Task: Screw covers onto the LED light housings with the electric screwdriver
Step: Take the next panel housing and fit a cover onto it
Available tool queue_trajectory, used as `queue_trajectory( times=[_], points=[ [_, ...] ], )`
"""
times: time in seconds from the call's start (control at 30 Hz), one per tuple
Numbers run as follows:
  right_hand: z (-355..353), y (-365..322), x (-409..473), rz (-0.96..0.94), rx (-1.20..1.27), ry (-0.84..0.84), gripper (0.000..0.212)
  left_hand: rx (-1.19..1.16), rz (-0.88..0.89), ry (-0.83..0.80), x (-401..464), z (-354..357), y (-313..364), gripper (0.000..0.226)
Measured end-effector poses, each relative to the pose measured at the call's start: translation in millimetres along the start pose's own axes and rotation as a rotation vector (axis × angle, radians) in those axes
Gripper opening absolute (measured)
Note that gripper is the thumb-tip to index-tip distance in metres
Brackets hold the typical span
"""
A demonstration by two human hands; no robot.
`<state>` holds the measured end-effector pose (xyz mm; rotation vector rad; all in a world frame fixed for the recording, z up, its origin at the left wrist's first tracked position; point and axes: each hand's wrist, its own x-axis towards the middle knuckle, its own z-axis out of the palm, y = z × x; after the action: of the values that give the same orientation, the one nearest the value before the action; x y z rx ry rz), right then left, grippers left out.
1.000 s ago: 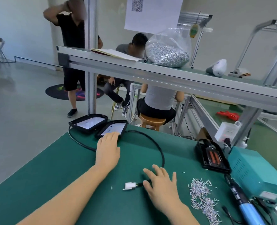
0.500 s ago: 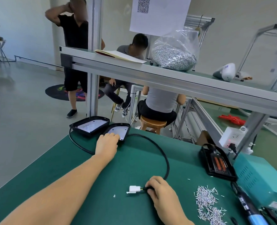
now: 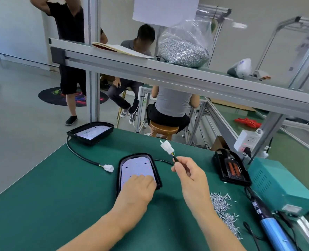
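- Head view, landmark is the near LED housing (image 3: 138, 172), flat on the green bench (image 3: 41, 196) right in front of you, open face up.
- Your left hand (image 3: 138, 187) lies on the housing's near end with fingers flat and nothing clutched; likely pinning it so it doesn't slide.
- Your right hand (image 3: 190, 173), just right of the housing, pinches its black cable (image 3: 174, 159) and lifts the white connector (image 3: 166, 146) up; probably clearing the lead off the work face.
- A second housing (image 3: 90, 132) sits well behind-left of it, at the bench's far edge, its own plug (image 3: 108, 167) lying just left of the near housing.
- The loose screws (image 3: 222, 205) and the blue electric screwdriver (image 3: 273, 225) wait to the right, untouched, so no screwing has started yet.
- A black cover (image 3: 231, 168) lies further right of it.
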<state>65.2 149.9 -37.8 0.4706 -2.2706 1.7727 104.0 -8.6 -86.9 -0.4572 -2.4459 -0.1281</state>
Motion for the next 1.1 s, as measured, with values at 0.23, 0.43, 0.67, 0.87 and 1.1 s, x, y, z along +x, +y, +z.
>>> queue_trajectory(
  times=[0.23,0.43,0.67,0.87,1.1],
  points=[
    [14.6,-5.1,-20.6,-0.004,-0.173,-0.237,0.021,-0.100,0.002,0.014,-10.3,-5.6,65.0,0.042],
    [11.9,3.6,-31.2,0.104,-0.256,-0.377,0.019,-0.201,-0.083,-0.054,-21.8,-17.4,86.6,0.054],
    [-17.2,15.4,-62.5,-0.179,-0.403,-0.439,0.014,-0.551,-0.203,0.305,-39.4,-63.2,53.1,0.022],
    [-41.6,27.2,-87.3,-0.439,-0.394,-0.357,0.012,-0.470,-1.007,0.129,-39.2,-48.6,-17.8,0.039],
    [-66.6,51.1,-100.3,-0.656,-0.682,-0.514,0.012,-0.284,-1.076,-0.296,-40.6,-14.4,-35.5,0.019]
  ],
)
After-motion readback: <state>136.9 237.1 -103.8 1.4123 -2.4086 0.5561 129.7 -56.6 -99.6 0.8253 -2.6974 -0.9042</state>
